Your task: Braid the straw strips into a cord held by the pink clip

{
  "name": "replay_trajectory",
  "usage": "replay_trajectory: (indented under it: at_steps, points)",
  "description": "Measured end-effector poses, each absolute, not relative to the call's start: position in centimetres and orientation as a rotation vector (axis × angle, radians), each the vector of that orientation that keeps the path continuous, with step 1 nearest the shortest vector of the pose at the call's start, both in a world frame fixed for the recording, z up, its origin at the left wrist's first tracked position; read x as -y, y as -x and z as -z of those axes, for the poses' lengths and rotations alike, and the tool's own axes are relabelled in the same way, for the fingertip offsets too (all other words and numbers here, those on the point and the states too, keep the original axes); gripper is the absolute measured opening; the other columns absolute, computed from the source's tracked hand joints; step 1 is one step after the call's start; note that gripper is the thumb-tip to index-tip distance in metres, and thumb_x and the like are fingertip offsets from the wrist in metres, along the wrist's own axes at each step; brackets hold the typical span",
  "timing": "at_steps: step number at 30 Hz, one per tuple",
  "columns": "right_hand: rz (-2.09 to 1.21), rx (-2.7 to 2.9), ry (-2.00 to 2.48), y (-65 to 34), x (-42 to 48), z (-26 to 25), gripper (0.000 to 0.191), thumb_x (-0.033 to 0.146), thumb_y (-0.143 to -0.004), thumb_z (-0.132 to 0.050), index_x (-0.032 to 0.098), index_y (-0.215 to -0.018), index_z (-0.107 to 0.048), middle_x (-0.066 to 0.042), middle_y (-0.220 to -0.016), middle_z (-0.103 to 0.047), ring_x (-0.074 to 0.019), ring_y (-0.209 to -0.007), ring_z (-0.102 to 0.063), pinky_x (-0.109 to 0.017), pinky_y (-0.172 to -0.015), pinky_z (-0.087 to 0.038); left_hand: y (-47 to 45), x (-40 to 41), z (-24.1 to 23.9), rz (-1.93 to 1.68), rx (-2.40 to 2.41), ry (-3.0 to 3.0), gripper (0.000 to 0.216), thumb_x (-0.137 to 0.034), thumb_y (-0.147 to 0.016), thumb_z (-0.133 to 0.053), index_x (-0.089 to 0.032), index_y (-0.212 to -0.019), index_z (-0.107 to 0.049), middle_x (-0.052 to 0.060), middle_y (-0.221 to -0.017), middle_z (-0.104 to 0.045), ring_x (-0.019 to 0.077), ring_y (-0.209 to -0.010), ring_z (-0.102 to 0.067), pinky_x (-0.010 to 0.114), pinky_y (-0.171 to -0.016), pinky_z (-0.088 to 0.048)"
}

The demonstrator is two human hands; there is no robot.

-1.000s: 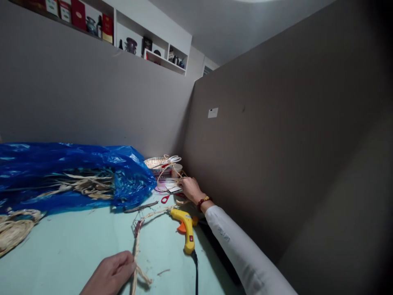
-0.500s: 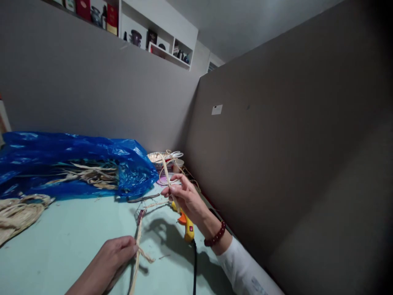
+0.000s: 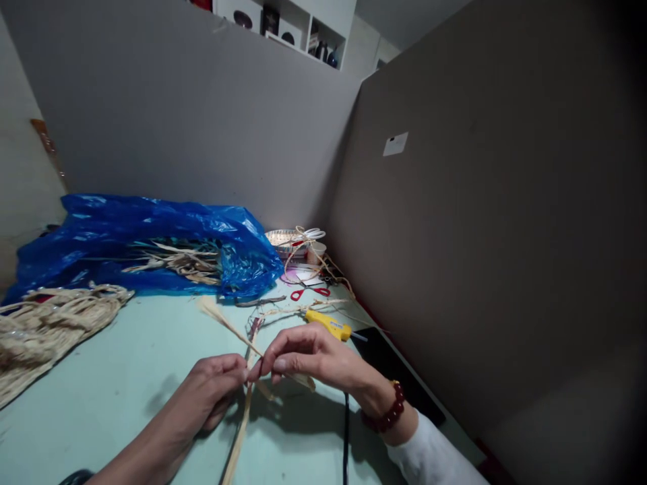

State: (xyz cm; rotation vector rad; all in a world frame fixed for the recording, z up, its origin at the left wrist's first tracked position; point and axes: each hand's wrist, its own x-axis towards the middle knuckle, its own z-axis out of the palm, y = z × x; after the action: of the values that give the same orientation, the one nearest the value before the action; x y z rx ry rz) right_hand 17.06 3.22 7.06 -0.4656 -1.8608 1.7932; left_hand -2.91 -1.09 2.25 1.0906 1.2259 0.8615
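My left hand (image 3: 220, 387) pinches a long pale strip of dried plant fibre (image 3: 239, 434), which runs from the front edge of the view up to a small dark red piece (image 3: 256, 326). Close against it, my right hand (image 3: 313, 357) grips a second pale fibre strip (image 3: 227, 322) laid crosswise over the first. Its frayed end points up and left, and its other end shows under my right fingers. The fingertips of both hands nearly meet at the crossing. A yellow glue gun (image 3: 328, 325) lies just beyond my right hand.
A blue plastic bag (image 3: 247, 242) holding dried fibre (image 3: 187, 261) lies at the back left. Braided fibre (image 3: 60, 330) rests at the left. Red-handled scissors (image 3: 310, 293), a paper cup (image 3: 317, 252) and a basket (image 3: 283, 237) stand toward the corner. A black cable (image 3: 346, 438) crosses the front.
My right hand has come down and left with its strip, to the left hand's strip. The left hand has moved slightly up and right. The view has shifted, and the scissors now show.
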Motion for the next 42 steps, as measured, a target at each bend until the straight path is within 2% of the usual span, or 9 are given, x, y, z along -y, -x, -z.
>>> replay_trajectory:
  at_steps: [6, 10, 17, 21, 28, 31, 35, 39, 42]
  points:
    - [-1.978, 1.985, 0.467, -17.2, -3.3, -6.5, 0.029, 0.035, -0.086, -0.064, 0.014, -0.106, -0.068, -0.007, -0.096, -0.068, -0.0105, -0.07, -0.062, -0.02, -0.061, -0.047, 3.0, 1.5, -2.5, -0.819, -1.264, -1.071, 0.024, -0.042, -0.07, -0.057, -0.018, -0.068, -0.057, -0.012, -0.038, -0.029, 0.0031, -0.034, -0.012, 0.022, -0.038, -0.004]
    - [-1.922, 2.1, 0.47, -17.4, -3.4, -6.7, 0.026, 0.031, -0.091, -0.058, 0.012, -0.104, -0.069, -0.008, -0.095, -0.068, -0.0085, -0.069, -0.06, -0.018, -0.063, -0.046, 2.8, 1.9, -2.8, -0.867, -1.242, -1.079, 0.022, -0.04, -0.075, -0.055, -0.018, -0.071, -0.055, -0.012, -0.042, -0.032, 0.0035, -0.036, -0.014, 0.021, -0.038, -0.006]
    - [-1.879, 2.184, 0.597, -17.5, -3.7, -6.9, 0.027, 0.031, -0.09, -0.058, 0.011, -0.103, -0.069, -0.009, -0.092, -0.069, -0.0075, -0.063, -0.058, -0.017, -0.057, -0.044, 2.8, 1.8, -3.3, -0.864, -1.251, -1.113, 0.031, -0.048, -0.075, -0.057, -0.016, -0.075, -0.058, -0.012, -0.038, -0.032, 0.0034, -0.034, -0.016, 0.021, -0.037, -0.007]
    - [-1.894, 2.187, 0.633, -17.3, -3.8, -6.3, 0.03, 0.034, -0.089, -0.058, 0.009, -0.102, -0.069, -0.009, -0.09, -0.069, -0.0071, -0.061, -0.056, -0.017, -0.057, -0.044, 2.8, 1.9, -3.3, -0.864, -1.258, -1.144, 0.037, -0.05, -0.077, -0.056, -0.014, -0.077, -0.06, -0.011, -0.04, -0.034, 0.0035, -0.036, -0.017, 0.02, -0.037, -0.009]
    - [-1.902, 2.188, 0.639, -17.3, -3.9, -5.7, 0.03, 0.035, -0.09, -0.058, 0.011, -0.103, -0.069, -0.008, -0.089, -0.069, -0.0066, -0.061, -0.054, -0.018, -0.059, -0.043, 2.8, 1.9, -2.9, -0.936, -1.188, -1.142, 0.038, -0.055, -0.08, -0.055, -0.017, -0.08, -0.056, -0.014, -0.043, -0.025, 0.0046, -0.038, -0.014, 0.021, -0.038, -0.009]
    - [-1.892, 2.22, 0.645, -17.3, -3.9, -5.8, 0.028, 0.032, -0.09, -0.057, 0.01, -0.102, -0.069, -0.008, -0.088, -0.069, -0.0066, -0.061, -0.053, -0.016, -0.058, -0.043, 2.7, 1.9, -2.9, -0.939, -1.246, -1.18, 0.039, -0.056, -0.079, -0.057, -0.018, -0.072, -0.055, -0.013, -0.042, -0.027, 0.0047, -0.038, -0.016, 0.021, -0.038, -0.009]
    - [-1.864, 2.367, 0.619, -17.6, -3.8, -6.6, 0.023, 0.024, -0.09, -0.055, 0.01, -0.1, -0.069, -0.006, -0.084, -0.068, -0.005, -0.059, -0.05, -0.014, -0.057, -0.043, 2.4, 1.9, -2.8, -0.958, -1.32, -1.202, 0.031, -0.045, -0.074, -0.063, -0.018, -0.062, -0.054, -0.012, -0.04, -0.031, 0.0045, -0.037, -0.02, 0.02, -0.038, -0.01]
    - [-2.016, 2.472, 0.571, -18.0, -3.3, -7.9, 0.019, 0.019, -0.089, -0.052, 0.008, -0.095, -0.067, -0.005, -0.082, -0.065, -0.006, -0.062, -0.055, -0.015, -0.06, -0.046, 1.9, 2.1, -3.2, -0.962, -1.287, -1.104, 0.025, -0.039, -0.068, -0.067, -0.015, -0.067, -0.061, -0.012, -0.041, -0.031, 0.0038, -0.037, -0.016, 0.021, -0.038, -0.007]
    - [-2.182, 2.528, 0.548, -17.9, -2.9, -8.3, 0.016, 0.017, -0.088, -0.052, 0.008, -0.09, -0.065, -0.006, -0.084, -0.063, -0.0075, -0.065, -0.06, -0.016, -0.063, -0.049, 1.9, 2.3, -3.6, -0.951, -1.26, -1.098, 0.027, -0.042, -0.072, -0.063, -0.015, -0.074, -0.063, -0.013, -0.04, -0.028, 0.0037, -0.038, -0.012, 0.022, -0.039, -0.005]
